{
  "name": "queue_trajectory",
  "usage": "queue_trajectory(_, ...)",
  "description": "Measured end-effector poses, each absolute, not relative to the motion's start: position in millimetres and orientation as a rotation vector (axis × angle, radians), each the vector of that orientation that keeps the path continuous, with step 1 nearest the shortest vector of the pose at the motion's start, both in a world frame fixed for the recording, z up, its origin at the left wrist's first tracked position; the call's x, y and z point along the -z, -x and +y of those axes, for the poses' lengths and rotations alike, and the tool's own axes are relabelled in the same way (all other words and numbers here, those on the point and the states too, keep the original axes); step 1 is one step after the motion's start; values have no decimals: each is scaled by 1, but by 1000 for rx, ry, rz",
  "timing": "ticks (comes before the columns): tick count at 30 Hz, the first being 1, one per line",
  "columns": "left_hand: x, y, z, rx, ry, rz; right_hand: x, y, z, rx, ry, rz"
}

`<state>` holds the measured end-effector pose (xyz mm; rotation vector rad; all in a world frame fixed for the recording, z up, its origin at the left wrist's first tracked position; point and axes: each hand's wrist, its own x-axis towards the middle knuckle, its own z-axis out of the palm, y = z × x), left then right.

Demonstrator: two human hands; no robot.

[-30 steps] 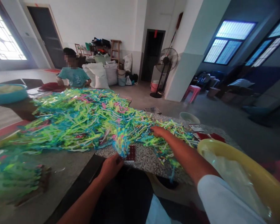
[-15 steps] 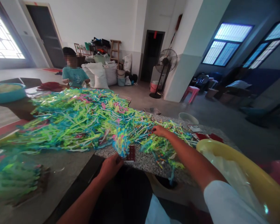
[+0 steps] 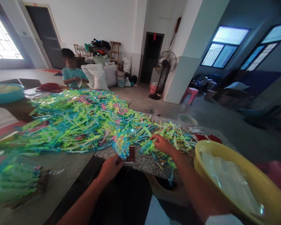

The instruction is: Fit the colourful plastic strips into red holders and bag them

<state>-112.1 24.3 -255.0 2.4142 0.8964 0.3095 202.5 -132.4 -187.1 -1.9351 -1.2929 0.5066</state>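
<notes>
My left hand (image 3: 112,167) is closed at the table's near edge around the lower end of a bunch of thin plastic strips (image 3: 121,142), blue, green and pink, which fans upward. A dark red printed card (image 3: 131,155) lies just right of the bunch. Over the near right part of a large heap of similar strips (image 3: 79,118) is my right hand (image 3: 162,144). Its fingers point left and look apart, and I see nothing held in them. Small red, yellow and white bits are mixed among the strips around it.
A yellow basin (image 3: 201,147) holding clear plastic stands close to my right forearm. Strips in clear plastic (image 3: 16,178) lie at the left. Across the heap, a person in a teal shirt (image 3: 72,76) handles something pale. A blue basin (image 3: 9,97) stands far left.
My right hand has drawn back toward me from the heap, and its fingers look more spread. My left hand keeps the bunch in place. The other person's hands have come together.
</notes>
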Motion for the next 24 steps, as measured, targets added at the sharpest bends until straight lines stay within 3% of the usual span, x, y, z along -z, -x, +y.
queue_trajectory(3,256,112,25,-296,-2418,911,206,-182,-151,-255,2021,-1403)
queue_trajectory(7,257,113,26,-300,-2426,917,220,-178,-156,-207,2205,-1350)
queue_trajectory(18,251,113,21,-334,-2392,938,199,-170,-142,2,2727,-1441)
queue_trajectory(24,250,113,20,-358,-2388,950,196,-166,-145,-32,2745,-1328)
